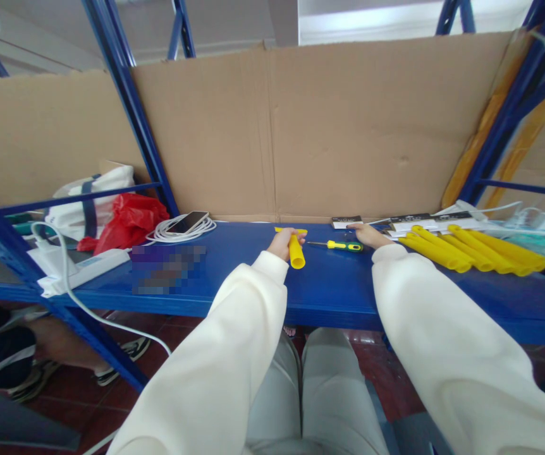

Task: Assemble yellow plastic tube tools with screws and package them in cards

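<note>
My left hand (281,243) is closed around a yellow tube (295,250) and holds it just above the blue shelf (329,287). My right hand (370,235) lies on the shelf with its fingers reaching toward the handle end of a small green-and-yellow screwdriver (341,245); I cannot tell whether they grip it. A row of several more yellow tubes (471,250) lies to the right of my right hand. Both arms wear cream sleeves.
A cardboard sheet (329,126) backs the shelf. At left lie a phone on a coiled white cable (182,227), a red bag (128,221), a white bag and a white power strip (83,268). Black-and-white cards (424,221) and cables sit at right. Another person's legs show at lower left.
</note>
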